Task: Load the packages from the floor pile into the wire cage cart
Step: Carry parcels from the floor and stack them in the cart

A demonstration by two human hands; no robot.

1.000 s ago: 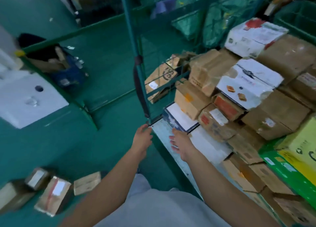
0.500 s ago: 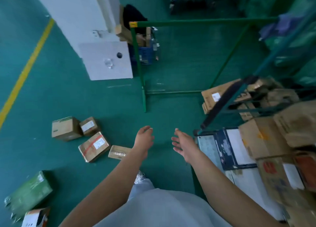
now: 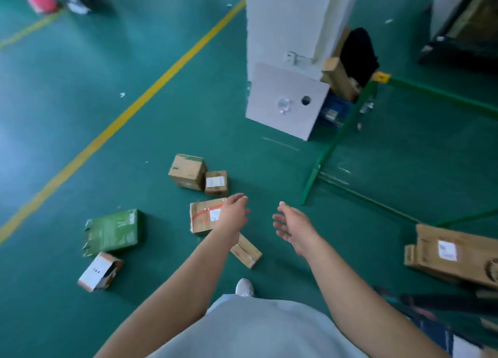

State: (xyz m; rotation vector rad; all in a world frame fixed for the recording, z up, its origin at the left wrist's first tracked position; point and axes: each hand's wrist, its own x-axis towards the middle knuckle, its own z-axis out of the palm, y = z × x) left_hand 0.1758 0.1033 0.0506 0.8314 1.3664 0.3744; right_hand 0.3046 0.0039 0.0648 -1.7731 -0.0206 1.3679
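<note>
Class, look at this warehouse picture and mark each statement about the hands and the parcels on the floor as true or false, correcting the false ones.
1. Both hands hold nothing. True: the left hand and right hand are open with relaxed fingers.
2. The green package lies right of the white pillar. False: the green package lies on the floor far to the left of the white pillar.
3. A yellow line runs across the floor. True: the yellow line crosses diagonally.
4. The red-taped box is stacked on top of the green package. False: the red-taped box lies on the floor, apart from it.
5. A small box with a white label touches a bigger brown box. True: the small labelled box sits against the bigger brown box.
</note>
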